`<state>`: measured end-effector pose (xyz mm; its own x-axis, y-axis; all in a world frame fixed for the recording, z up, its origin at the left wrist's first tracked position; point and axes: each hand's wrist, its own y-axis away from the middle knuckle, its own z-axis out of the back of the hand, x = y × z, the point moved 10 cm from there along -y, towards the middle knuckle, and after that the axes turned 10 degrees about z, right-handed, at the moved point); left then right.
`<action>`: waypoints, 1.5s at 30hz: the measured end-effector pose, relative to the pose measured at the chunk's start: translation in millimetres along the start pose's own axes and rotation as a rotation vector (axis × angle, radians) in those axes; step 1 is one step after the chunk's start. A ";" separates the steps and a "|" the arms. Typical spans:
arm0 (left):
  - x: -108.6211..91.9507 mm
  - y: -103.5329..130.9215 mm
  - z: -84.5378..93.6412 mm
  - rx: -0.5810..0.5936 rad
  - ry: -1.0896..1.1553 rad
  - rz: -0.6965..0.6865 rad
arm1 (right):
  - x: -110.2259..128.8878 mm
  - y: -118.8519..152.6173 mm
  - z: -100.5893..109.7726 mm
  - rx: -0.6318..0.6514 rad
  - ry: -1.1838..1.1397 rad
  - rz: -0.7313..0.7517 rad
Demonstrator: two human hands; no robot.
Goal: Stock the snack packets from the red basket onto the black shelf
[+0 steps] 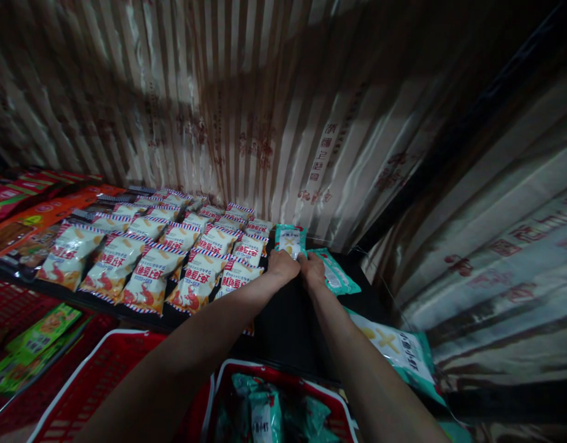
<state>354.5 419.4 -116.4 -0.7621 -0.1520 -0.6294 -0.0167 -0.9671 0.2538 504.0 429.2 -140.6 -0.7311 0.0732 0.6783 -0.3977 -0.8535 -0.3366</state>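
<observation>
One left hand (284, 266), one right hand (313, 271): both gripping one teal-and-white snack packet (290, 242). Front row: five shrimp-printed snack bags (197, 282).

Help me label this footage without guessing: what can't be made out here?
All in the head view:
Whether the left hand and right hand grip the small teal packet: their backs hide the contact.
Near side of the basket of teal packets: cut off by the bottom edge.
Number of packets inside: overlap and shadow hide some.
Part of the large teal-and-white bag: covered by the right forearm.
Fine print on the shrimp-print bags: too small.
</observation>
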 end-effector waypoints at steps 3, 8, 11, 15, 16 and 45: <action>1.4 -2.9 -0.8 -0.004 0.007 0.009 | 2.7 -1.2 -2.4 -0.018 0.018 0.003; 1.5 -1.6 1.3 -0.015 0.034 0.002 | 10.7 -1.6 -4.5 -0.038 0.028 0.050; 2.4 2.8 5.5 -0.012 0.053 -0.001 | 14.6 -0.1 -7.1 -0.036 0.038 0.064; -2.8 18.1 18.4 -0.015 0.091 -0.047 | 20.9 4.7 -10.8 -0.019 0.051 0.096; -4.4 25.5 22.8 -0.013 0.101 -0.065 | 22.4 6.7 -11.6 -0.015 0.055 0.104; 95.5 144.9 55.1 -0.430 -0.113 -0.405 | 146.0 30.9 -56.2 0.135 0.046 0.586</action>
<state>243.6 276.0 -99.3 -0.8140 0.2454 -0.5264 -0.0744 -0.9430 -0.3245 353.8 442.5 -88.6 -0.8318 -0.4093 0.3751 0.1501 -0.8163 -0.5578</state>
